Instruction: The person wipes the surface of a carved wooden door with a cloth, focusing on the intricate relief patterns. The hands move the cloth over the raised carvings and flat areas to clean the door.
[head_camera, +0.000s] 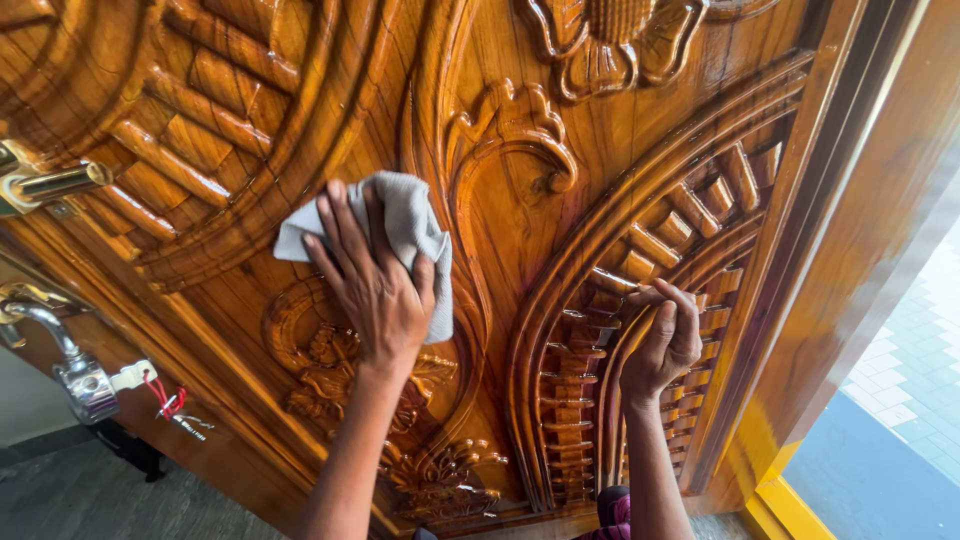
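Against the glossy carved wooden door, the left hand presses a soft, limp grey cloth flat, fingers spread; the right hand curls empty on the carving.

Two bare forearms, sleeveless, no rings or watch

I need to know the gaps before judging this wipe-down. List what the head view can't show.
- Door: cut off by every frame edge.
- Cloth: lower part hidden under the left hand.
- Right hand: curled against the carving; whether it holds anything cannot be told.
- Handle: cut by the left edge.
- Lock: its tag is too small to make out.
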